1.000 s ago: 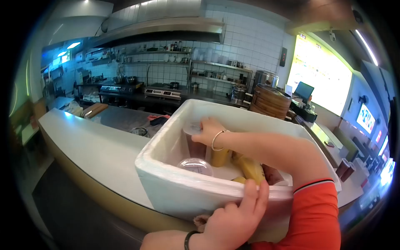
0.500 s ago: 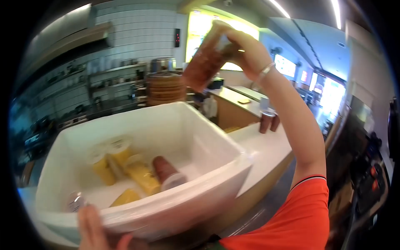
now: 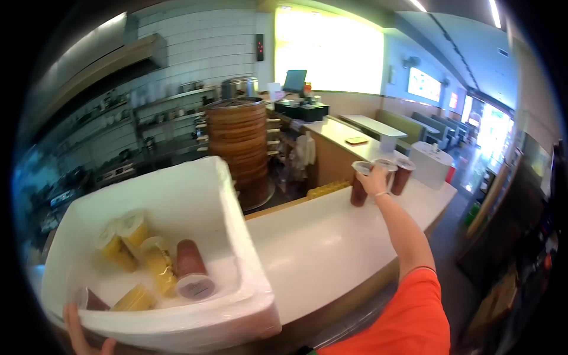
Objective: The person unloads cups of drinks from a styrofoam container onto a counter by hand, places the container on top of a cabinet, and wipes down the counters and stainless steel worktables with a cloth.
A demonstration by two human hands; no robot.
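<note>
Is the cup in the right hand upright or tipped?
Upright: the brown drink cup in the right hand has its wider rim up, narrower base toward the white counter.

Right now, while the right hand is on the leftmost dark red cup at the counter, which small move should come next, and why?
Probably the right hand should gently loosen its grip on the leftmost dark red cup: the cup looks upright, its base seems to rest on the white counter, and it stands beside two similar cups.
</note>
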